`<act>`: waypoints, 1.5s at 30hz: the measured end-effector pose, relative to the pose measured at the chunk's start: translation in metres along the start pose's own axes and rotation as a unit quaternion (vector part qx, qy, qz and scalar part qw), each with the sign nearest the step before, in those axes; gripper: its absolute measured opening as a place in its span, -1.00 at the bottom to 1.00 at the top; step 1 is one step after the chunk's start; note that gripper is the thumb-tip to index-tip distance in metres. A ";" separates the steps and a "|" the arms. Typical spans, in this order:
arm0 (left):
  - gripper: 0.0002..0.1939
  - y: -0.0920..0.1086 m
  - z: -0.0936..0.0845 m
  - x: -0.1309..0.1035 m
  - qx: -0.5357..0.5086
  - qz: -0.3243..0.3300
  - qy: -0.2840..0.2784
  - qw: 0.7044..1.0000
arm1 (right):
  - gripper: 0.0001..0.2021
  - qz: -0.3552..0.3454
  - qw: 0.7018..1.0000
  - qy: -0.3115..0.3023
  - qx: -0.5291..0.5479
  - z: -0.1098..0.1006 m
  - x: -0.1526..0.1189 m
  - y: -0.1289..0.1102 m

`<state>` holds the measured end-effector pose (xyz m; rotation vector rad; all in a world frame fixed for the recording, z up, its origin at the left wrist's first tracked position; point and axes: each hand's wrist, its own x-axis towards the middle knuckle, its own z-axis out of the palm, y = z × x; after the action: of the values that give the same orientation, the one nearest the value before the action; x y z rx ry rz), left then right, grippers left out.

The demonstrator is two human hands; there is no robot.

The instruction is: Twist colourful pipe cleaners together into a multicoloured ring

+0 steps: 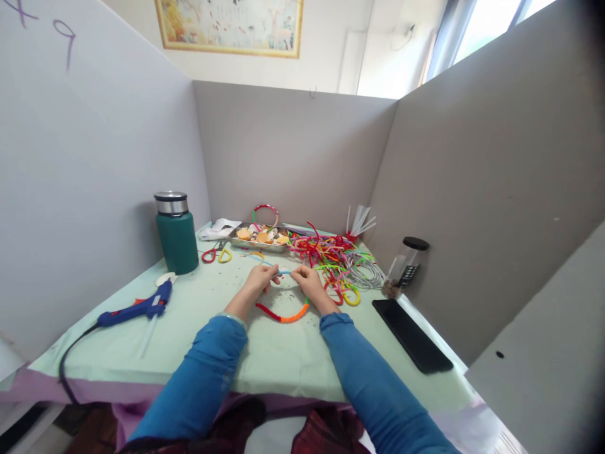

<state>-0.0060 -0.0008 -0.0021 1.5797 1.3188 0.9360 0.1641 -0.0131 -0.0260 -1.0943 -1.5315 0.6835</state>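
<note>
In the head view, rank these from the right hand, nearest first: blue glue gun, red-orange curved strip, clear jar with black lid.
From the right hand:
1. Red-orange curved strip, just below.
2. Clear jar with black lid, right side.
3. Blue glue gun, far left.
</note>
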 end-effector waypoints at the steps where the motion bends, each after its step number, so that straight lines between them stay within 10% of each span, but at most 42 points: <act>1: -0.48 -0.001 0.000 0.001 0.011 0.008 0.005 1.000 | -0.81 0.001 1.000 0.003 -0.003 0.000 0.000 0.001; 13: -0.58 0.001 -0.001 -0.002 -0.059 -0.070 -0.019 0.996 | -0.81 -0.015 1.000 -0.010 0.006 0.001 0.001 0.002; 20: -0.65 0.001 0.000 -0.002 0.142 0.053 0.106 0.983 | -0.83 0.006 1.000 0.018 -0.013 0.000 0.001 0.002; 29: -0.81 -0.006 0.004 0.005 0.199 0.225 0.111 0.947 | -0.84 0.023 0.999 0.021 -0.010 -0.001 0.001 0.002; 45: -0.80 -0.011 0.005 0.006 0.276 0.270 0.134 0.912 | -0.84 0.021 0.999 0.024 -0.008 0.000 0.000 -0.001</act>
<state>-0.0043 0.0050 -0.0137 2.4079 1.4425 1.2110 0.1642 -0.0135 -0.0253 -1.1508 -1.4785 0.6702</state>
